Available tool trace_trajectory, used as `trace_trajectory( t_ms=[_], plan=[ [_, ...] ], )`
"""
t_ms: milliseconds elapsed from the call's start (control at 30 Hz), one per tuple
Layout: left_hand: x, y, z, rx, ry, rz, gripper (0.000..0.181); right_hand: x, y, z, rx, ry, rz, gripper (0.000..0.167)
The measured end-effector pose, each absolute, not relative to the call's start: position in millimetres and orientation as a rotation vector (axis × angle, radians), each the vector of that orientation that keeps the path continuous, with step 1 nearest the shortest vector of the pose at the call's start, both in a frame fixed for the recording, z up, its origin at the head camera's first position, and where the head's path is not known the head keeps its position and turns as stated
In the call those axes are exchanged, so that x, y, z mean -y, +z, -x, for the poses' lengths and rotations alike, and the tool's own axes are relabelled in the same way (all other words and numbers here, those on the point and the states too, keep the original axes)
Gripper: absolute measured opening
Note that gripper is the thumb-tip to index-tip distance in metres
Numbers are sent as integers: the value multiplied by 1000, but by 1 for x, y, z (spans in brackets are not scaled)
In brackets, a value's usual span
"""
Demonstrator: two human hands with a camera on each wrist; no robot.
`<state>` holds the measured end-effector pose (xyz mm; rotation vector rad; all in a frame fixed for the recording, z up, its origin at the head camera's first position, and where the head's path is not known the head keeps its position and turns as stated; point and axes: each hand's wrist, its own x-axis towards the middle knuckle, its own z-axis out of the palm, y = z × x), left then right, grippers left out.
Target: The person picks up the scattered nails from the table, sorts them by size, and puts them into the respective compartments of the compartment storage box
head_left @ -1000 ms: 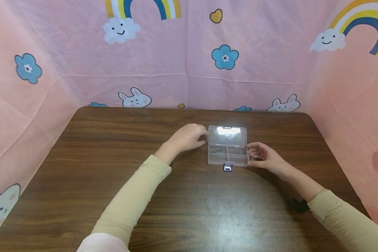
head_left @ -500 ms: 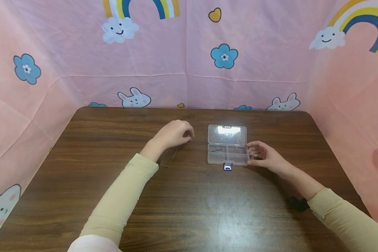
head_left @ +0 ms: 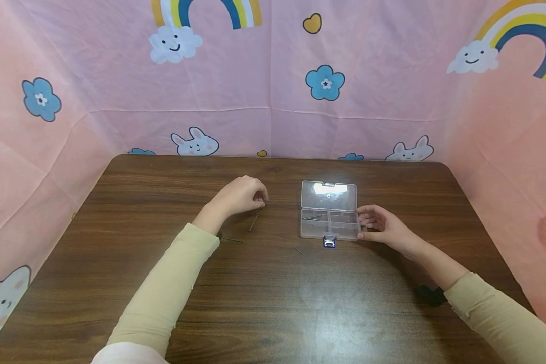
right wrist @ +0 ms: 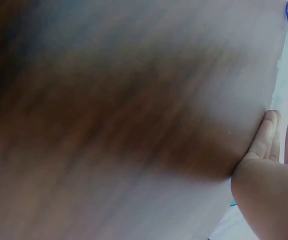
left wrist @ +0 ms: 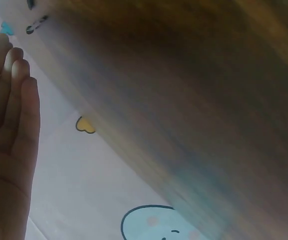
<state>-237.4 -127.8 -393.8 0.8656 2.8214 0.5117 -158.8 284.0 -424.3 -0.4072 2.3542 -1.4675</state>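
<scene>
1. Thin grey metal-looking rod point(head_left: 253, 222): just frontward of the nearer left hand point(head_left: 239, 196), long axis slanting toward far edge of the desk point(head_left: 164, 177).
2. Left fingers: bent, tips close; hold cannot be told.
3. Right hand point(head_left: 384, 227): fingers parted, touching clear plastic box's point(head_left: 329, 209) right edge.

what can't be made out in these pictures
Head: whether the left hand holds anything; its own fingers hide it.
Head: exactly what the thin metal pieces on the table are; too small.
Left wrist: the rest of that hand, cut off by the left edge.
Right wrist: the table's grain, blurred.
</scene>
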Motion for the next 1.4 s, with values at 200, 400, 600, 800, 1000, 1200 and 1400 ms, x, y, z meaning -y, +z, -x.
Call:
trace_trajectory(
  t_ms=[200, 400, 600, 800, 1000, 1200, 1400],
  plan=[
    [132, -398, 240, -2782, 507, -832, 6, -283, -424, 158, -2364, -1458, 399, 57],
    [137, -400, 241, -2738, 538, -815, 7, -284, -424, 159, -2373, -1439, 394, 58],
    [141, -403, 243, -2707, 615, -811, 5, -283, -423, 158, -2380, -1426, 391, 58],
    [143, -403, 243, -2661, 697, -770, 4, -283, -424, 158, -2375, -1435, 394, 58],
    [141, -403, 244, -2686, 656, -735, 5, -284, -424, 159, -2380, -1437, 393, 58],
    [137, -403, 242, -2734, 618, -686, 6, -284, -424, 158, -2381, -1437, 393, 58],
    [136, -405, 240, -2733, 647, -663, 11, -283, -424, 158, -2379, -1436, 398, 58]
  ],
)
